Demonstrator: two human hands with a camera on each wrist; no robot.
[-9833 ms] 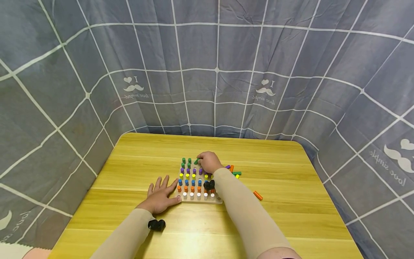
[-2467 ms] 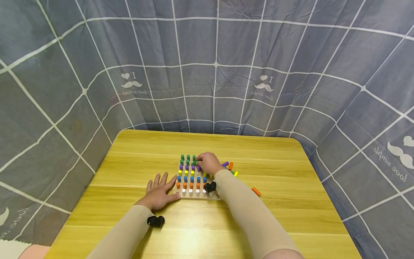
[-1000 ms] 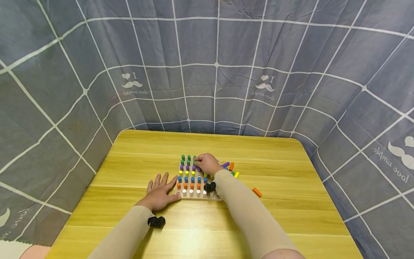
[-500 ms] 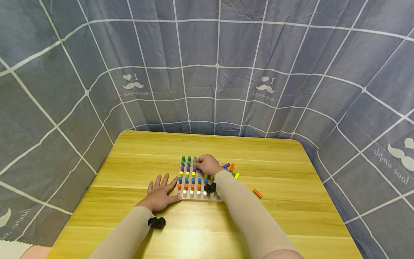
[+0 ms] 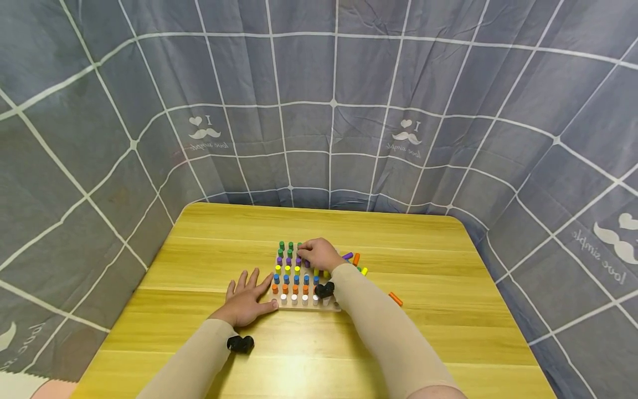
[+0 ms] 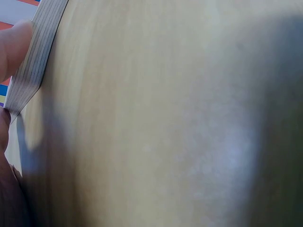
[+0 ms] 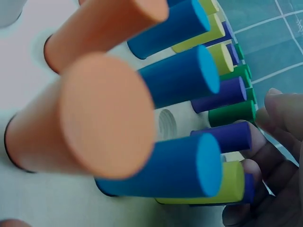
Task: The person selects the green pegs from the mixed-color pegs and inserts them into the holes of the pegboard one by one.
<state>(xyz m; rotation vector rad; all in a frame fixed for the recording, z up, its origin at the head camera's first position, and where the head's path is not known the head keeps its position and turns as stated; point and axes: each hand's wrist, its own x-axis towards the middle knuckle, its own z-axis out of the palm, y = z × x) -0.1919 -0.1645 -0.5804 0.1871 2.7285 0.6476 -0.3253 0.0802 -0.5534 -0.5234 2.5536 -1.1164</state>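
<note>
A pale pegboard (image 5: 309, 309) lies on the table with rows of coloured pegs upright in it. My left hand (image 5: 244, 305) lies spread flat at the board's left side, thumb on its front left corner. That thumb (image 6: 14, 49) overlaps the board's layered edge (image 6: 40, 52) in the left wrist view. Toward the back of the board, my right hand (image 5: 321, 255) has its fingertips around the end of a green peg (image 7: 232, 113) standing in the second row from the back. The right hand hides several pegs behind it in the head view.
Loose pegs lie to the right of the board, among them a purple peg (image 5: 347, 256), an orange peg (image 5: 356, 259) and a yellow peg (image 5: 364, 271). Another orange peg (image 5: 396, 299) lies further right. A grey checked curtain (image 5: 334, 138) hangs behind the table.
A third green peg now stands in the back row, and my right hand has shifted one row nearer with another green peg, tilted earlier and upright now. My left hand has stayed put.
</note>
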